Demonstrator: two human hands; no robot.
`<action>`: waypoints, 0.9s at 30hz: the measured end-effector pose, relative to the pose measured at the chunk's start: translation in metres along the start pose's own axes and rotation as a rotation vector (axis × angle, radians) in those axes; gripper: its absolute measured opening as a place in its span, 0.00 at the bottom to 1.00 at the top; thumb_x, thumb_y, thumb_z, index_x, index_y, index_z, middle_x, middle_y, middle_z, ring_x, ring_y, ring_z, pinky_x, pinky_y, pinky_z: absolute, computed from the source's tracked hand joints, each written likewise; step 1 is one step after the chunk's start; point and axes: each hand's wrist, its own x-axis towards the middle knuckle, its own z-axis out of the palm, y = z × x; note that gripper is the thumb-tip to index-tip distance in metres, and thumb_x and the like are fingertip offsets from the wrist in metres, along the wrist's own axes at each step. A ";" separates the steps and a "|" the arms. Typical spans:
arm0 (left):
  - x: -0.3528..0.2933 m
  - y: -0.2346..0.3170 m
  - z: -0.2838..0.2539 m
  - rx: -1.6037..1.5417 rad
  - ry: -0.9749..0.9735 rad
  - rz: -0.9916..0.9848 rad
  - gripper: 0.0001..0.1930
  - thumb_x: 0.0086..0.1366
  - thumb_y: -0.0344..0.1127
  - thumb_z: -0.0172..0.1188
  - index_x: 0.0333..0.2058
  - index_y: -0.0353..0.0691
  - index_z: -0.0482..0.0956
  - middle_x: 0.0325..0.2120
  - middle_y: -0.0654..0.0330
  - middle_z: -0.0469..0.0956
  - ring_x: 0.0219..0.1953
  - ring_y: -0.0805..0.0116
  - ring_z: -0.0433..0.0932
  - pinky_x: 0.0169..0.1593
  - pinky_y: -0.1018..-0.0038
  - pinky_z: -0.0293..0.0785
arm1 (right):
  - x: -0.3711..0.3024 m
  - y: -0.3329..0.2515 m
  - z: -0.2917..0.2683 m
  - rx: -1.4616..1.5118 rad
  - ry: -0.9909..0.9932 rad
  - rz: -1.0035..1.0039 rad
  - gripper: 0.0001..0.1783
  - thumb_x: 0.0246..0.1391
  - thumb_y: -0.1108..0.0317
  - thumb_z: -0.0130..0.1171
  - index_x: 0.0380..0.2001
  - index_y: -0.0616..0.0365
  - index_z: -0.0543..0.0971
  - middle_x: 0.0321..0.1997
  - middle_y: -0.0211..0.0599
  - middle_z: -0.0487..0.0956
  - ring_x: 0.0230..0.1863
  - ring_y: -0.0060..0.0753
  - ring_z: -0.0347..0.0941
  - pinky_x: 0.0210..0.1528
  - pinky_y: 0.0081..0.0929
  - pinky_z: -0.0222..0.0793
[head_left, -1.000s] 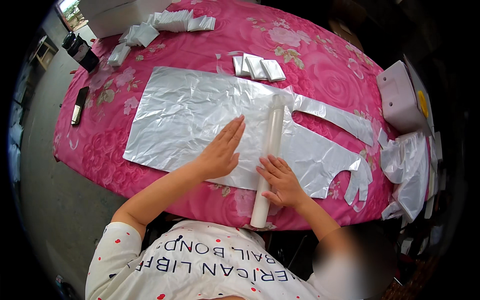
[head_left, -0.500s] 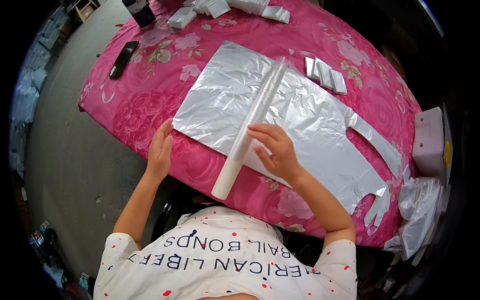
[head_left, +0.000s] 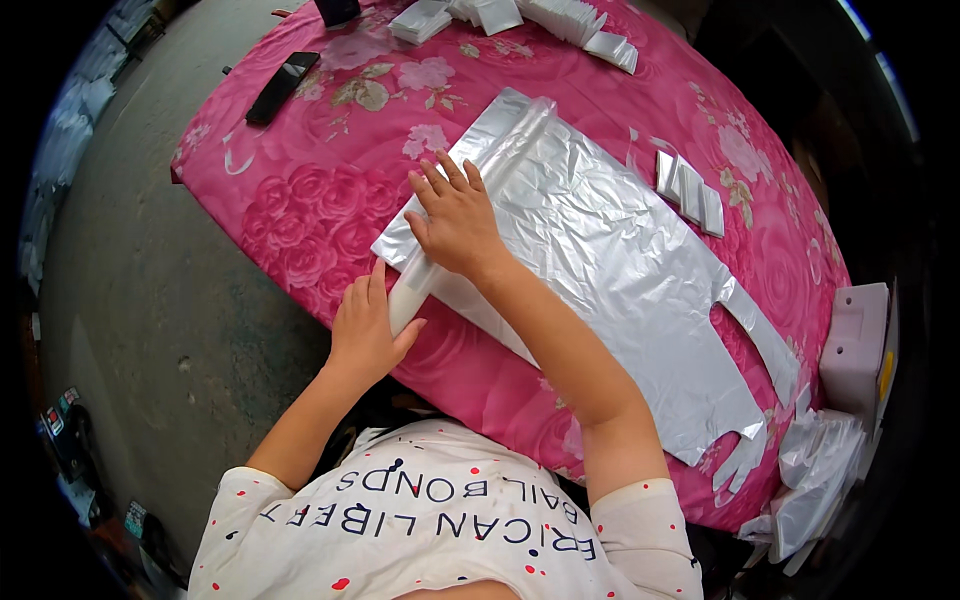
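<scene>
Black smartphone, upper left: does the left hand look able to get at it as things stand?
Likely yes: only pink floral tablecloth lies between the left hand and the black smartphone, though the hand is at the white roller and might need to stretch.

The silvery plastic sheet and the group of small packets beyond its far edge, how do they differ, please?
The silvery plastic sheet is much larger than the small packets. The sheet lies spread out, with strap-like strips at one end; the packets are compact and four-sided. A roller lies across the sheet, but none lies on the packets. Both look pale and shiny.
</scene>
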 end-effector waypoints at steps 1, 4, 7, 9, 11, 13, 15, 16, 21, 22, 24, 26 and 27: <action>0.003 -0.001 -0.001 -0.046 -0.031 -0.031 0.39 0.48 0.36 0.65 0.57 0.30 0.56 0.45 0.45 0.69 0.46 0.51 0.70 0.50 0.62 0.66 | 0.004 -0.008 0.007 0.016 0.114 0.060 0.29 0.52 0.55 0.49 0.56 0.57 0.67 0.63 0.43 0.61 0.68 0.44 0.46 0.67 0.44 0.37; 0.006 -0.002 -0.005 -0.230 -0.121 -0.116 0.41 0.46 0.37 0.68 0.56 0.30 0.56 0.40 0.46 0.71 0.42 0.51 0.72 0.46 0.62 0.69 | 0.001 -0.019 0.013 0.180 0.285 0.323 0.37 0.49 0.63 0.51 0.62 0.62 0.54 0.66 0.55 0.49 0.70 0.51 0.37 0.67 0.44 0.34; 0.001 0.000 -0.009 -0.580 -0.209 -0.160 0.38 0.46 0.34 0.68 0.54 0.31 0.60 0.38 0.51 0.73 0.39 0.59 0.74 0.44 0.67 0.71 | -0.007 -0.024 0.004 0.522 0.417 0.566 0.47 0.47 0.67 0.55 0.64 0.65 0.39 0.67 0.61 0.39 0.69 0.53 0.33 0.67 0.44 0.33; -0.005 0.004 -0.001 -0.913 -0.295 -0.143 0.34 0.47 0.33 0.68 0.53 0.33 0.63 0.38 0.54 0.74 0.38 0.65 0.74 0.43 0.71 0.71 | -0.011 -0.025 -0.009 0.884 0.540 0.727 0.48 0.47 0.67 0.56 0.63 0.67 0.38 0.67 0.60 0.41 0.68 0.54 0.39 0.67 0.42 0.38; -0.008 0.017 -0.008 -1.229 -0.494 -0.192 0.31 0.51 0.36 0.66 0.52 0.34 0.65 0.37 0.57 0.75 0.37 0.73 0.74 0.42 0.75 0.71 | -0.018 -0.014 -0.021 1.369 0.490 0.798 0.44 0.48 0.64 0.59 0.60 0.67 0.46 0.58 0.57 0.58 0.58 0.45 0.60 0.57 0.35 0.59; -0.006 0.017 -0.015 -1.670 -0.760 -0.175 0.33 0.52 0.42 0.64 0.54 0.33 0.64 0.36 0.58 0.75 0.37 0.73 0.74 0.42 0.75 0.71 | -0.025 -0.011 -0.063 1.984 0.292 0.718 0.38 0.48 0.62 0.60 0.57 0.64 0.53 0.51 0.51 0.67 0.47 0.38 0.71 0.47 0.32 0.70; -0.001 0.024 -0.018 -1.865 -0.975 -0.114 0.33 0.53 0.45 0.63 0.53 0.33 0.64 0.36 0.58 0.75 0.36 0.72 0.75 0.41 0.75 0.71 | -0.031 -0.012 -0.090 2.022 0.309 0.596 0.34 0.47 0.62 0.61 0.53 0.63 0.58 0.37 0.40 0.73 0.38 0.28 0.73 0.41 0.26 0.73; 0.000 0.026 -0.020 -1.961 -1.073 -0.088 0.33 0.53 0.46 0.62 0.52 0.33 0.64 0.36 0.58 0.75 0.36 0.71 0.75 0.40 0.76 0.71 | -0.032 -0.014 -0.103 1.951 0.299 0.600 0.34 0.47 0.62 0.61 0.53 0.63 0.58 0.36 0.39 0.73 0.38 0.28 0.73 0.41 0.26 0.72; 0.003 0.058 -0.013 -1.438 -0.732 -0.226 0.27 0.51 0.46 0.64 0.44 0.34 0.68 0.30 0.59 0.74 0.28 0.73 0.74 0.33 0.76 0.71 | -0.040 -0.009 -0.125 1.557 0.391 0.635 0.33 0.46 0.63 0.62 0.51 0.65 0.59 0.33 0.37 0.73 0.35 0.27 0.72 0.38 0.26 0.72; 0.001 0.063 -0.012 -1.359 -0.697 -0.202 0.28 0.50 0.46 0.65 0.43 0.34 0.69 0.29 0.60 0.74 0.28 0.73 0.74 0.33 0.76 0.72 | -0.043 -0.008 -0.126 1.589 0.397 0.612 0.34 0.45 0.63 0.62 0.51 0.66 0.58 0.33 0.37 0.72 0.34 0.27 0.72 0.38 0.26 0.72; -0.002 0.071 -0.013 -1.345 -0.744 -0.235 0.25 0.47 0.45 0.68 0.39 0.35 0.70 0.26 0.61 0.73 0.26 0.74 0.74 0.31 0.77 0.72 | -0.052 -0.007 -0.129 1.786 0.348 0.549 0.35 0.45 0.63 0.62 0.51 0.65 0.58 0.32 0.38 0.72 0.33 0.27 0.72 0.37 0.27 0.72; 0.000 0.067 -0.015 -1.557 -0.975 -0.242 0.22 0.49 0.39 0.67 0.40 0.35 0.70 0.26 0.62 0.73 0.26 0.75 0.73 0.31 0.76 0.71 | -0.061 -0.007 -0.129 1.903 0.343 0.526 0.35 0.44 0.63 0.62 0.51 0.65 0.57 0.32 0.38 0.72 0.32 0.27 0.72 0.37 0.27 0.73; 0.002 0.065 -0.016 -1.661 -1.091 -0.248 0.21 0.50 0.37 0.66 0.40 0.35 0.70 0.26 0.62 0.73 0.26 0.75 0.72 0.32 0.76 0.70 | -0.065 -0.007 -0.126 1.923 0.361 0.539 0.35 0.44 0.63 0.62 0.51 0.65 0.57 0.32 0.38 0.72 0.32 0.27 0.72 0.36 0.28 0.73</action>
